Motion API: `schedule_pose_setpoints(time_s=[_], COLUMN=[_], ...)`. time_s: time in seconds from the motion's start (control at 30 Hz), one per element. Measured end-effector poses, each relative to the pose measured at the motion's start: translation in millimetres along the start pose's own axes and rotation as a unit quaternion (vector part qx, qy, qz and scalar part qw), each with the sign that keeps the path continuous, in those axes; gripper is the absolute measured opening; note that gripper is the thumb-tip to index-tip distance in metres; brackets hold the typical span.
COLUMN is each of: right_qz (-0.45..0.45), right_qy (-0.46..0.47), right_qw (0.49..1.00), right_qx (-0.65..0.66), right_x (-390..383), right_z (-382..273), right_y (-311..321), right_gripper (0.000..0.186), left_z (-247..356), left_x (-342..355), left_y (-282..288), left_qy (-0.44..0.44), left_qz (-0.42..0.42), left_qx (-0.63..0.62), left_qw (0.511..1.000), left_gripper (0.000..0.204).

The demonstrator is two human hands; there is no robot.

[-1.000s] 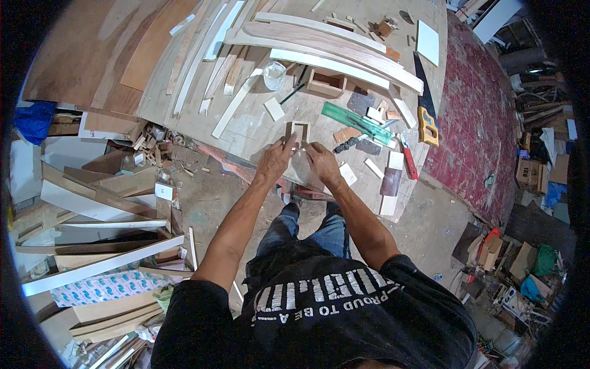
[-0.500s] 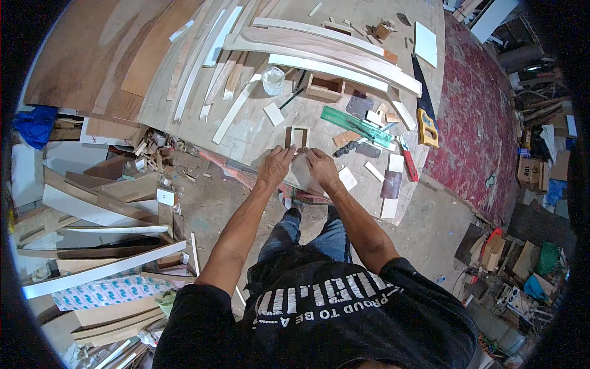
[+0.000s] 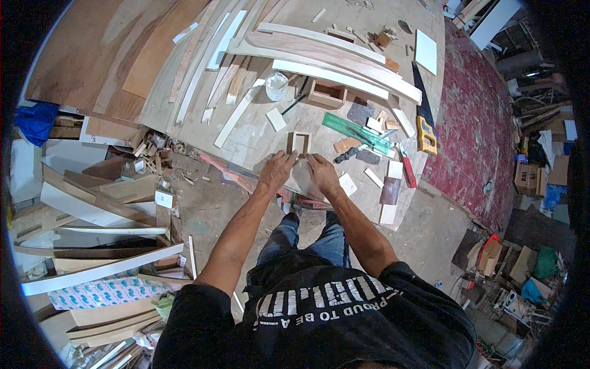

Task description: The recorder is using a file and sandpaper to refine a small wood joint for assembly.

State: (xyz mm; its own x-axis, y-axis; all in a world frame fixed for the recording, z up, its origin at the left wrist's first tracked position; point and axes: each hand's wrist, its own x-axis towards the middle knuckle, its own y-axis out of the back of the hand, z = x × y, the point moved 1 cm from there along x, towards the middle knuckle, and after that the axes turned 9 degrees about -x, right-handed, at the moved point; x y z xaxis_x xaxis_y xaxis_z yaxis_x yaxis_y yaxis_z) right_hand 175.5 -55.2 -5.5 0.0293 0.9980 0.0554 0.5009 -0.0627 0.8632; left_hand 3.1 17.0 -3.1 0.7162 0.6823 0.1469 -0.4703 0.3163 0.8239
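Observation:
A small rectangular wooden frame [image 3: 291,142] lies on the workbench [image 3: 246,147] near its front edge. At the frame's near left corner, the fingers of my left hand [image 3: 278,170] are closed on it. My right hand [image 3: 322,171] grips the near right corner the same way, its fingertips bent inward. Both palms face down, so the exact finger contact is partly hidden. Just beyond the frame sits a small pale block [image 3: 276,119], and a larger open wooden box [image 3: 327,93] stands farther back.
Right of my hands lie a green plastic tool [image 3: 356,132], a red-handled knife [image 3: 408,169] and a yellow-handled saw [image 3: 426,135]. A clear tub [image 3: 276,86] stands beside long wood strips [image 3: 332,52]. Offcuts and boards [image 3: 104,203] are piled on the floor at left.
The view has shifted slightly. Both hands stay at the frame's near end, with the frame tilted or turned a little; otherwise little differs.

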Motion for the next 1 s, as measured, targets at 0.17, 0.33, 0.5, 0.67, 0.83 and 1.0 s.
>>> schedule_pose_setpoints(time_s=[0.17, 0.33, 0.5, 0.67, 0.83, 1.0], right_qz=[-0.04, -0.013, 0.002, 0.013, -0.005, 0.014], right_qy=[0.002, 0.016, 0.024, 0.035, 0.031, 0.067], right_qw=[0.999, 1.0, 0.999, 0.999, 0.999, 0.996], right_qx=[0.016, -0.015, -0.024, -0.026, -0.025, -0.048], right_x=[0.0, -1.7, -1.0, 0.9, -1.4, 0.9], right_z=[-7.3, 0.1, 1.2, 1.1, -1.2, 0.9], right_y=[10.9, 2.8, -1.0, 0.0, 1.5, 1.4], right_gripper=[0.032, 0.032, 0.031, 0.031, 0.035, 0.033], left_z=[-3.3, 2.7, -0.8, -3.8, -3.6, -7.1], left_x=[0.2, 5.2, 5.4, 7.3, 6.5, 8.3], left_y=[4.0, 2.5, -0.9, -2.5, -3.0, -2.8], left_qy=[-0.039, -0.032, -0.024, -0.037, -0.021, -0.021], left_qz=[-0.006, -0.011, -0.014, 0.005, -0.038, -0.042], left_qx=[0.035, 0.04, 0.035, 0.01, 0.018, 0.01], left_qw=[0.999, 0.999, 0.999, 0.999, 0.999, 0.999], left_gripper=[0.014, 0.007, 0.009, 0.013, 0.013, 0.011])
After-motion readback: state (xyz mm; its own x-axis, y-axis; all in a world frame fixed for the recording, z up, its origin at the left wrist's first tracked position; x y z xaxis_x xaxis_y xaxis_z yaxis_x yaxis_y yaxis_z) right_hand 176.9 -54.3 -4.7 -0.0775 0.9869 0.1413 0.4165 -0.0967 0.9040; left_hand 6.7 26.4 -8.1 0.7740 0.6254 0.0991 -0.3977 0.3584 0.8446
